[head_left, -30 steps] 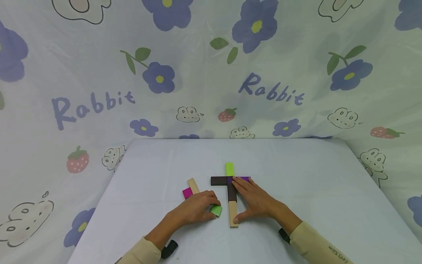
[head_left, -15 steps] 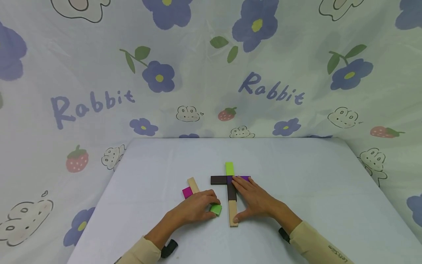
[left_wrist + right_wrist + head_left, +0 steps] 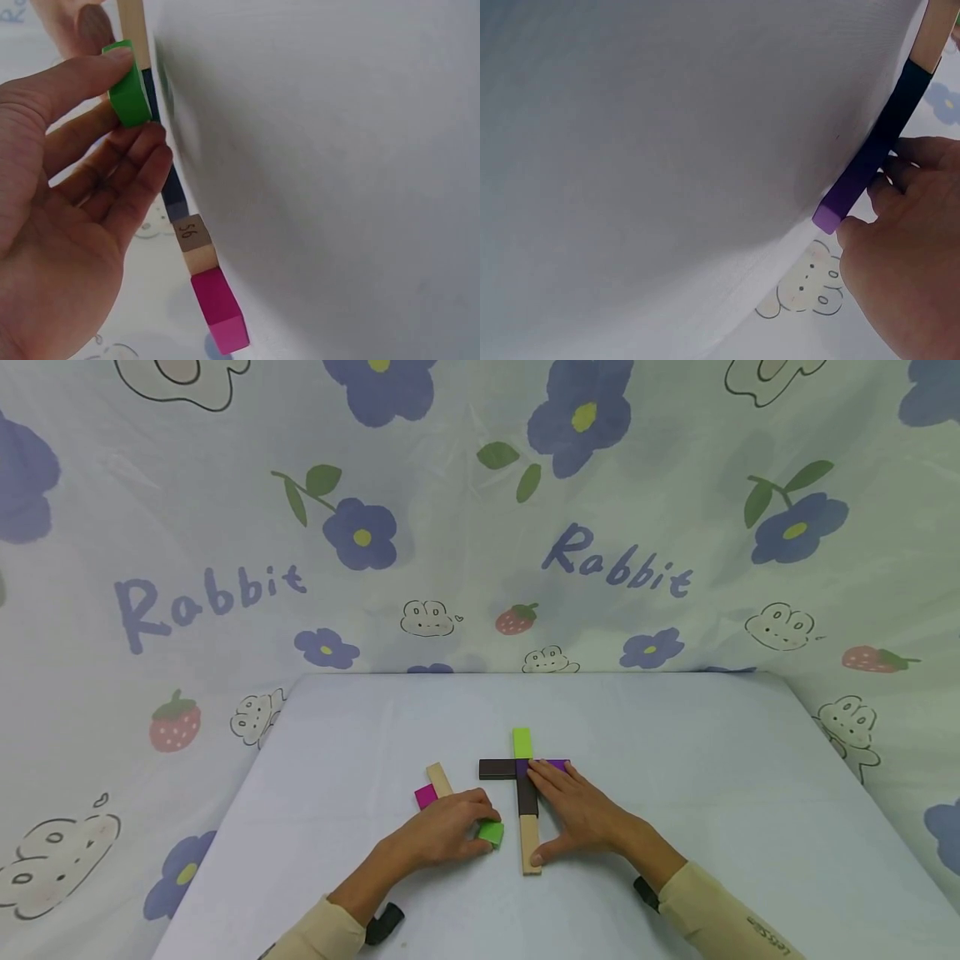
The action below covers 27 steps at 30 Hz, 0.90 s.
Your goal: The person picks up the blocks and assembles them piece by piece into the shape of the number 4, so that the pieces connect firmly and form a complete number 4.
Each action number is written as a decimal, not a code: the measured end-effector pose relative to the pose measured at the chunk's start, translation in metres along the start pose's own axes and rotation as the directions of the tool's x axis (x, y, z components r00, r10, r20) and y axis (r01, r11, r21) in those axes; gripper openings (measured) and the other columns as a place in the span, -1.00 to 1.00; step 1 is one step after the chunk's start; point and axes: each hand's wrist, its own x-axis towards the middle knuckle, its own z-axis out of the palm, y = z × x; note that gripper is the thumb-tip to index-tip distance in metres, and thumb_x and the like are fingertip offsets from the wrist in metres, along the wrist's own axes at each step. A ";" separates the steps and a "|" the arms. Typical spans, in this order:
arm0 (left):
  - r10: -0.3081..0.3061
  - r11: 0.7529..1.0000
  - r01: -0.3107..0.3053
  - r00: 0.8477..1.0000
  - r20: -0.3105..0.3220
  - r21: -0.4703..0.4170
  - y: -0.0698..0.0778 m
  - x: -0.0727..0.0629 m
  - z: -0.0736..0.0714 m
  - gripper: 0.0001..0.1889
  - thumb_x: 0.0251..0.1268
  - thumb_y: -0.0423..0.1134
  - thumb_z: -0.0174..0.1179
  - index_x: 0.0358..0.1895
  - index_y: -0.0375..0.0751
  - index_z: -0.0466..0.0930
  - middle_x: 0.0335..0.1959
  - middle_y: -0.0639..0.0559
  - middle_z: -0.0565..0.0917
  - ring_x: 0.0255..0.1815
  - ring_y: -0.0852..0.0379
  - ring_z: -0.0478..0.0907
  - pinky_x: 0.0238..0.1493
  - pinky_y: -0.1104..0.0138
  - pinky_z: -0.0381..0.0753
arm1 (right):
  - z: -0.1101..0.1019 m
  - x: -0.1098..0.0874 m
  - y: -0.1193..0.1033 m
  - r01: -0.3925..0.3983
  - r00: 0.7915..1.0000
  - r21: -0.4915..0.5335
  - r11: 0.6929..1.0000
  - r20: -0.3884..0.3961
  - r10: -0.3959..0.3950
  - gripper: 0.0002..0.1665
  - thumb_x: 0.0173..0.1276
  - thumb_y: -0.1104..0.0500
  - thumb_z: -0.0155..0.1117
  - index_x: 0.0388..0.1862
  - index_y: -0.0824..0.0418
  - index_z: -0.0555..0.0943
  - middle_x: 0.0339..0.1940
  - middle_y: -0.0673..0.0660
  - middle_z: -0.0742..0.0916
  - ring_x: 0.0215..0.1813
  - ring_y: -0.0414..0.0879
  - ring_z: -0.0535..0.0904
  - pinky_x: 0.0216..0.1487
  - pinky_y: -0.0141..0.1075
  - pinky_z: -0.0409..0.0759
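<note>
The dark brown block (image 3: 528, 796) is the landmark here. To its left and a little nearer the wearer, the left hand (image 3: 442, 831) pinches a green block (image 3: 491, 835), thumb to one side and fingers to the other, with only a narrow gap between them. The green block is small and plain, an even bright green with flat faces and crisp edges.

On the other side of the dark brown block, the right hand (image 3: 576, 814) lies wide, fingers stretched and thumb spread well away from them. Its fingertips rest at the purple block (image 3: 557, 765), just beyond the dark brown block, while the thumb touches a bare-wood block (image 3: 530, 845) that joins its near end. Beyond its far end are a lime block (image 3: 522, 743) and, off to the left, a black block (image 3: 497, 769); together these pieces form a cross.

Well left of the dark brown block, a slanted wooden stick (image 3: 439, 779) lies touching a magenta block (image 3: 425, 797). The left wrist view shows a handwritten number on the stick's end, perhaps "56", though it is turned and small.

Behind the dark brown block, past the white table (image 3: 675, 735), a printed curtain (image 3: 450, 552) bears the word "Rabbit" twice in purple. The right sleeve (image 3: 720, 910) carries dark lettering.
</note>
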 end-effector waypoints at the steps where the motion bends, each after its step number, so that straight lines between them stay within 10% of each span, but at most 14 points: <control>1: -0.002 1.000 0.002 1.000 0.000 -0.002 0.000 0.000 0.000 -0.64 0.23 -0.15 0.46 0.08 -0.11 0.73 -0.07 0.15 0.62 -0.07 0.23 0.57 0.09 0.33 0.61 | 0.000 0.000 0.000 -0.001 1.000 -0.001 1.000 0.002 0.001 0.58 -0.12 -0.67 0.34 0.65 0.26 0.07 0.66 0.14 0.16 0.65 0.06 -0.02 0.58 0.11 -0.10; 27: -0.012 1.000 0.010 0.996 -0.093 -0.023 -0.007 -0.002 -0.020 -0.67 0.25 -0.20 0.40 0.08 -0.15 0.72 -0.08 0.14 0.60 -0.17 0.23 0.54 -0.09 0.38 0.59 | -0.001 0.000 0.000 -0.008 1.000 0.016 1.000 0.008 0.008 0.58 -0.12 -0.66 0.36 0.65 0.27 0.06 0.67 0.13 0.14 0.65 0.05 -0.03 0.58 0.10 -0.14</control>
